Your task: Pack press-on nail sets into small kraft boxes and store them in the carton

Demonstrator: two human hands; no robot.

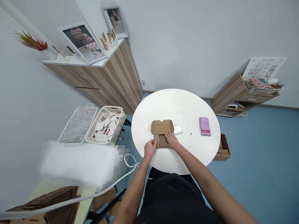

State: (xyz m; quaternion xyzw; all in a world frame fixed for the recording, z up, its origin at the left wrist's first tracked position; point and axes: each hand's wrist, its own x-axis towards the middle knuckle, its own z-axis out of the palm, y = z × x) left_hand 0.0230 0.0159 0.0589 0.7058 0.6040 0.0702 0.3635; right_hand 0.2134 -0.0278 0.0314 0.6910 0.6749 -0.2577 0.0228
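Note:
A small brown cardboard box [161,128] lies open on the round white table [175,105], its lid flap folded back away from me. My left hand [149,148] grips the box's near left corner with curled fingers. My right hand [171,139] presses on the box's near right wall, fingers bent over it. A small clear plastic piece [177,129] lies just right of the box, touching it or nearly so.
A pink packet [205,126] lies on the table to the right. Two white baskets [106,128] stand at left, one holding small packets. Flat cardboard [58,199] and foam sheets [79,161] lie at lower left. A box of cartons [223,148] sits on the floor.

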